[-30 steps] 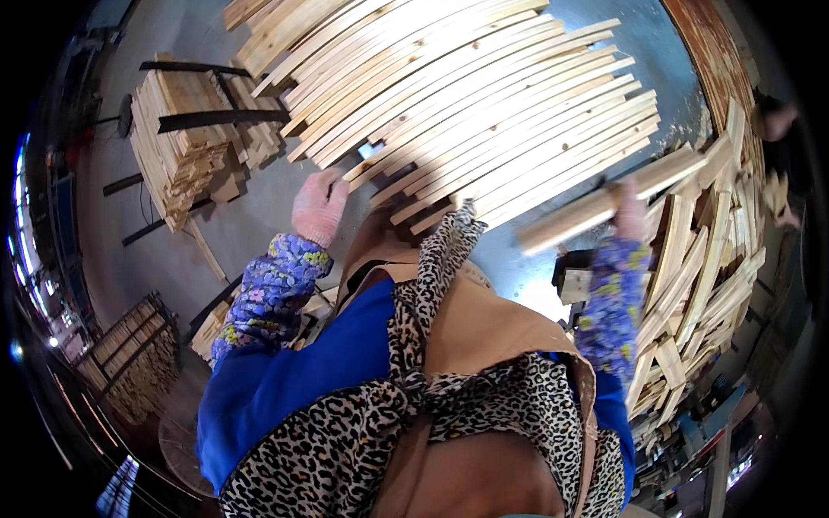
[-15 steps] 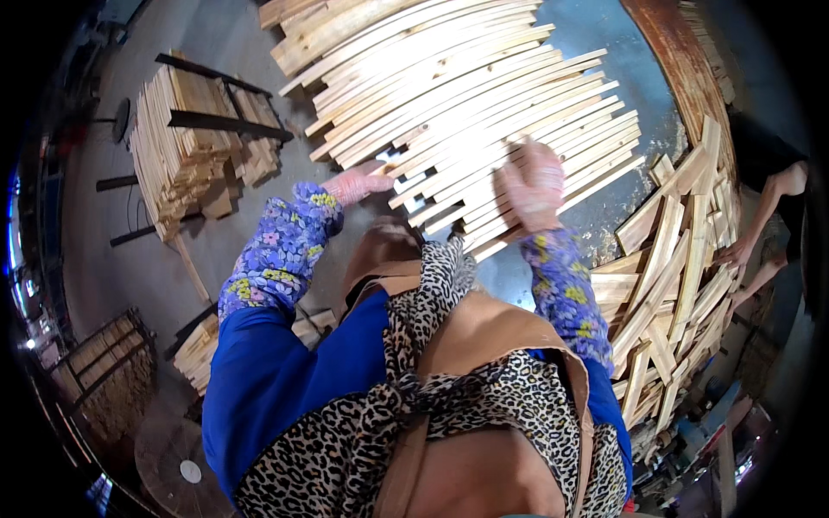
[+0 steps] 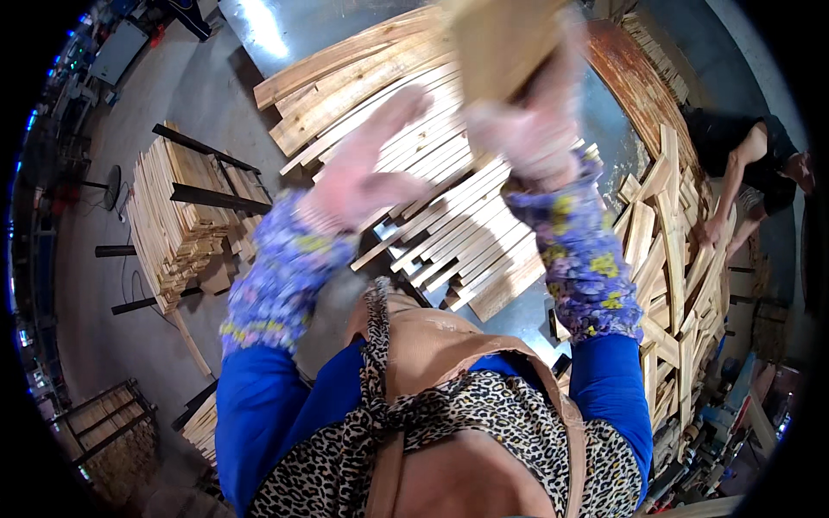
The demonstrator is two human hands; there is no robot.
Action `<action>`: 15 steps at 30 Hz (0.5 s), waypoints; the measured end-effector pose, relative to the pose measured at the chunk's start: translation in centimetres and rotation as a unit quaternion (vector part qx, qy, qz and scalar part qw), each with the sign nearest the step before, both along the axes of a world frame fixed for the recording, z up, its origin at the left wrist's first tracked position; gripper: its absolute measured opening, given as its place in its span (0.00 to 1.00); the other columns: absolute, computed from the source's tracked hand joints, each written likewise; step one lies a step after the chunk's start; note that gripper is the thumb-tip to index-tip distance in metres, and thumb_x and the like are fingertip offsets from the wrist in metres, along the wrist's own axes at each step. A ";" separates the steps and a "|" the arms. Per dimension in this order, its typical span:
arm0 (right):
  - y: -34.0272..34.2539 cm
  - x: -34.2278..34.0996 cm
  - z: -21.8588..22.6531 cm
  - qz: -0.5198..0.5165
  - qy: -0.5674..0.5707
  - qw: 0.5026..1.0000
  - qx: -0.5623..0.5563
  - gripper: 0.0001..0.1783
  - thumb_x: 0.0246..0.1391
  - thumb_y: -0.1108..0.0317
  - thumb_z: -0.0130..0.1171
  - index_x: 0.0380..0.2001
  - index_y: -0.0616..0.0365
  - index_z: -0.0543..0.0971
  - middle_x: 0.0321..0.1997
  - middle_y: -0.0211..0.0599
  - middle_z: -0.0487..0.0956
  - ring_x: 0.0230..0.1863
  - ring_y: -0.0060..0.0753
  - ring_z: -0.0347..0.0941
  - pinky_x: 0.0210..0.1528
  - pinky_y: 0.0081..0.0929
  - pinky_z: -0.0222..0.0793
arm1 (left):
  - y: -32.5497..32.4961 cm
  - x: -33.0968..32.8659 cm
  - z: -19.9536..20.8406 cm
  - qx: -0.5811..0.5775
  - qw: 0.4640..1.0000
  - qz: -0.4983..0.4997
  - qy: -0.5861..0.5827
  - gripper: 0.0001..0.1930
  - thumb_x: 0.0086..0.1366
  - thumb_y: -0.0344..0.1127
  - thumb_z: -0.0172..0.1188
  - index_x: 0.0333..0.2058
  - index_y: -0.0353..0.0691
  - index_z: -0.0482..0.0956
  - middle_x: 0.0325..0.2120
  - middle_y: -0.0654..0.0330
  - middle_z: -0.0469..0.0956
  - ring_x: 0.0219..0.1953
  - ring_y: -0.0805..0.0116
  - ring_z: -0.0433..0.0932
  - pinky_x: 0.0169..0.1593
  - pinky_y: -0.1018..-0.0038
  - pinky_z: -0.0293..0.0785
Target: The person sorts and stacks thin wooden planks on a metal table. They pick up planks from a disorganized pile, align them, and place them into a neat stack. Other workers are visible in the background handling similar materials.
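- Grey concrete floor (image 3: 95,337) spreads along the left, smooth and dull, under a dim workshop.
- On it, left of the bench, rises a stack of boards (image 3: 168,203), pale and layered, with uneven ends, between black metal bars (image 3: 220,198).
- Left hand (image 3: 367,168), in a pink knitted glove, reaches out over the bench's left side above the slats, fingers stretched forward and thumb well apart; nothing shows in its grasp. Blur hides whether it touches the wood.
- Wider planks (image 3: 363,69) lie beyond it, toward the bench's far left corner, honey-toned with visible grain.
- Slats (image 3: 496,229) cover the middle of the bench: long, narrow, straight-edged, pale yellow with small dark knots, set side by side at a slant, their left ends stepped unevenly. Part of the row lies in shadow.
- Right hand (image 3: 535,142), gloved in the same pink, is raised over the slats with the arm extended, partly curled about a board (image 3: 501,47); the exact finger placement is blurred.
- That board is flat, light brown and broad-faced, held above the bench toward its far edge, its upper end cut off by the frame.
- Blue-grey metal of the bench (image 3: 617,129) shows bare at the right, beside a rust-brown beam (image 3: 635,82), rough and streaked.
- Farther right, loose offcuts (image 3: 678,276) lie crisscrossed in a heap, with a co-worker's hand (image 3: 713,231) at its outer side.
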State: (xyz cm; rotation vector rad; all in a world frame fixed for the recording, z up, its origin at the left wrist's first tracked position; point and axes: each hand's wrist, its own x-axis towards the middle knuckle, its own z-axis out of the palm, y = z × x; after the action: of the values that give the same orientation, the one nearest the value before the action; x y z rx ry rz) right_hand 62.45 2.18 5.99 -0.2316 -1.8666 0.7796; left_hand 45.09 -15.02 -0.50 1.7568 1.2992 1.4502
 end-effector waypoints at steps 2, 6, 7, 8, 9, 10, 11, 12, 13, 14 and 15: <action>1.2 -0.8 4.6 0.133 0.155 0.964 -0.169 0.36 0.63 0.44 0.68 0.65 0.55 0.75 0.47 0.43 0.85 0.43 0.51 0.84 0.49 0.51 0.82 | 3.8 2.1 -1.1 -0.002 0.983 0.068 0.170 0.73 0.52 0.62 0.84 0.82 0.32 0.45 0.81 0.43 0.56 0.81 0.41 0.57 0.82 0.56 0.54; 5.8 1.3 3.8 0.110 0.292 0.855 -0.413 0.41 0.70 0.35 0.55 0.71 0.56 0.70 0.52 0.41 0.81 0.49 0.44 0.79 0.55 0.45 0.77 | 9.7 5.6 -0.7 -0.199 0.980 0.000 0.027 0.58 0.55 0.51 0.77 0.81 0.45 0.56 0.70 0.37 0.71 0.73 0.40 0.71 0.75 0.55 0.69; 6.9 2.8 0.8 0.024 0.250 0.858 -0.447 0.45 0.72 0.31 0.52 0.73 0.57 0.68 0.54 0.41 0.80 0.51 0.42 0.78 0.57 0.44 0.76 | 10.1 4.7 -0.5 -0.253 0.953 0.074 0.150 0.55 0.57 0.53 0.75 0.79 0.45 0.58 0.65 0.39 0.74 0.68 0.42 0.75 0.70 0.54 0.74; 7.3 5.3 -2.5 -0.064 0.178 0.863 -0.469 0.48 0.73 0.27 0.49 0.76 0.57 0.66 0.56 0.42 0.78 0.53 0.40 0.77 0.60 0.43 0.75 | 10.3 3.3 -0.1 -0.301 0.903 0.145 0.271 0.53 0.58 0.54 0.74 0.78 0.45 0.60 0.61 0.40 0.77 0.63 0.44 0.79 0.65 0.52 0.78; 7.6 10.3 -7.1 -0.134 0.017 0.882 -0.451 0.52 0.73 0.28 0.48 0.82 0.58 0.60 0.62 0.44 0.78 0.57 0.37 0.73 0.62 0.38 0.72 | 11.5 0.2 -0.8 -0.318 0.880 0.141 0.322 0.51 0.60 0.56 0.71 0.78 0.45 0.60 0.57 0.42 0.78 0.58 0.46 0.82 0.60 0.52 0.82; 6.3 14.1 -10.4 -0.237 -0.039 0.850 -0.469 0.44 0.73 0.43 0.57 0.79 0.63 0.64 0.75 0.53 0.72 0.72 0.46 0.72 0.69 0.43 0.72 | 11.7 -1.5 -0.2 -0.352 0.815 0.201 0.414 0.52 0.61 0.58 0.70 0.79 0.45 0.59 0.55 0.44 0.80 0.57 0.50 0.82 0.59 0.56 0.83; 4.9 18.3 -14.8 -0.330 -0.116 0.833 -0.429 0.47 0.73 0.43 0.57 0.82 0.63 0.60 0.81 0.56 0.67 0.79 0.51 0.66 0.77 0.43 0.66 | 12.2 -5.0 -3.0 -0.319 0.809 0.226 0.439 0.53 0.63 0.62 0.68 0.80 0.45 0.57 0.54 0.47 0.80 0.54 0.52 0.83 0.56 0.55 0.83; 3.7 22.6 -19.0 -0.424 -0.221 0.787 -0.390 0.46 0.72 0.46 0.57 0.81 0.66 0.60 0.82 0.59 0.65 0.81 0.53 0.63 0.81 0.42 0.59 | 12.7 -8.7 -6.1 -0.288 0.801 0.251 0.462 0.54 0.65 0.66 0.65 0.81 0.45 0.55 0.53 0.50 0.81 0.51 0.55 0.83 0.53 0.54 0.83; 1.4 25.0 -22.0 -0.451 -0.265 0.752 -0.402 0.46 0.72 0.46 0.57 0.80 0.66 0.61 0.81 0.61 0.67 0.80 0.56 0.65 0.80 0.42 0.60 | 12.9 -10.4 -5.4 -0.371 0.777 0.268 0.432 0.53 0.66 0.67 0.64 0.81 0.45 0.57 0.57 0.48 0.80 0.55 0.50 0.83 0.56 0.52 0.82; -0.9 27.1 -24.6 -0.471 -0.310 0.717 -0.411 0.45 0.71 0.46 0.58 0.80 0.66 0.62 0.80 0.62 0.68 0.78 0.58 0.67 0.79 0.42 0.61 | 11.9 -13.4 -7.9 -0.284 0.763 0.306 0.494 0.52 0.66 0.64 0.67 0.80 0.44 0.58 0.58 0.46 0.81 0.56 0.47 0.82 0.58 0.52 0.81; -2.8 28.9 -27.7 -0.475 -0.251 0.701 -0.470 0.45 0.71 0.45 0.58 0.79 0.66 0.64 0.78 0.62 0.70 0.76 0.57 0.69 0.78 0.42 0.62 | 10.8 -15.6 -10.2 -0.190 0.744 0.336 0.546 0.51 0.65 0.61 0.69 0.80 0.44 0.59 0.59 0.44 0.81 0.57 0.44 0.82 0.60 0.51 0.80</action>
State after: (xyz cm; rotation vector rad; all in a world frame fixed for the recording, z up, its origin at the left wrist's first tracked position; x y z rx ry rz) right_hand 91.39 -0.63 -21.68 -2.0541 -1.2841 0.8604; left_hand 29.54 -4.17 -10.70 1.9297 2.7916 0.1338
